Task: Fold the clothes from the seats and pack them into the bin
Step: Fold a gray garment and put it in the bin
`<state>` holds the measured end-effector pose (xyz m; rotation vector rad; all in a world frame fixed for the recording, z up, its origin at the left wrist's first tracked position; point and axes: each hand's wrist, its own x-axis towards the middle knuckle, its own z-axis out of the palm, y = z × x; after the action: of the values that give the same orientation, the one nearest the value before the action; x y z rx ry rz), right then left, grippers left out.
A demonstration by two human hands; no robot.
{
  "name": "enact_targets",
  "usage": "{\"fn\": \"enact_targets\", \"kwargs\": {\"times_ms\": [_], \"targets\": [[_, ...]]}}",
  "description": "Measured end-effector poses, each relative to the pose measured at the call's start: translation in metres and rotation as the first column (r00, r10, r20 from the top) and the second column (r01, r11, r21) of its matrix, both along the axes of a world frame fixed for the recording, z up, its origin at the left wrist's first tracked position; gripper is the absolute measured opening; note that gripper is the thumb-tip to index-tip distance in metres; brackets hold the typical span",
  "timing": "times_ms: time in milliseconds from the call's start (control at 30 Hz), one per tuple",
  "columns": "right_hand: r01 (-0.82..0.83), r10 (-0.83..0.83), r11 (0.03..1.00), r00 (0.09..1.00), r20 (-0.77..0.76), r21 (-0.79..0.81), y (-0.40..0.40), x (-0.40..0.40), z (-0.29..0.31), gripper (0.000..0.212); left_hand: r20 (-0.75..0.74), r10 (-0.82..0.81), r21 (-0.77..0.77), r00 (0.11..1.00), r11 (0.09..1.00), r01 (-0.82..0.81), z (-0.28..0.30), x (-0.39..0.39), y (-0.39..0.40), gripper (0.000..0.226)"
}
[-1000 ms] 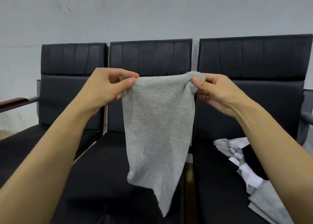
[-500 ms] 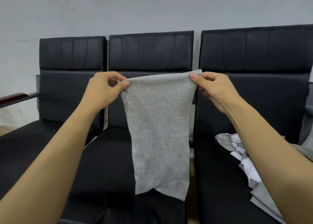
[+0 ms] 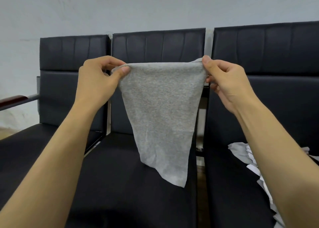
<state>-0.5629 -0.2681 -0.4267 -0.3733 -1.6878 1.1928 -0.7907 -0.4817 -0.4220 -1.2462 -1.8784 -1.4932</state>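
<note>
A grey knit cloth (image 3: pixel 162 110) hangs in the air in front of the middle black seat (image 3: pixel 120 184). My left hand (image 3: pixel 99 83) pinches its top left corner and my right hand (image 3: pixel 226 83) pinches its top right corner. The top edge is stretched flat between them, and the cloth tapers down to a loose lower edge just above the seat cushion. A pile of grey and white clothes (image 3: pixel 248 158) lies on the right seat, partly hidden behind my right forearm. No bin is in view.
Three black padded seats stand in a row against a pale wall (image 3: pixel 155 7). The left seat (image 3: pixel 25 150) has a wooden-topped armrest (image 3: pixel 13 99). Narrow gaps with metal frame separate the seats.
My hands have pulled the cloth's top edge wider and flatter. The hanging lower part has swung and now sits lower toward the middle seat.
</note>
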Motion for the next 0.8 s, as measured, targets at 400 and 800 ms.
{"fn": "enact_targets", "kwargs": {"times_ms": [400, 800], "targets": [[-0.008, 0.007, 1.0, 0.989, 0.149, 0.009, -0.013, 0.0, -0.02, 0.029, 0.144, -0.15, -0.165, 0.978, 0.971, 0.173, -0.012, -0.01, -0.03, 0.009], [0.07, -0.07, 0.998, 0.997, -0.022, -0.001, 0.002, -0.017, -0.005, 0.025, 0.089, -0.108, 0.105, 0.99, 0.99, 0.098, -0.013, -0.015, 0.019, 0.006]]}}
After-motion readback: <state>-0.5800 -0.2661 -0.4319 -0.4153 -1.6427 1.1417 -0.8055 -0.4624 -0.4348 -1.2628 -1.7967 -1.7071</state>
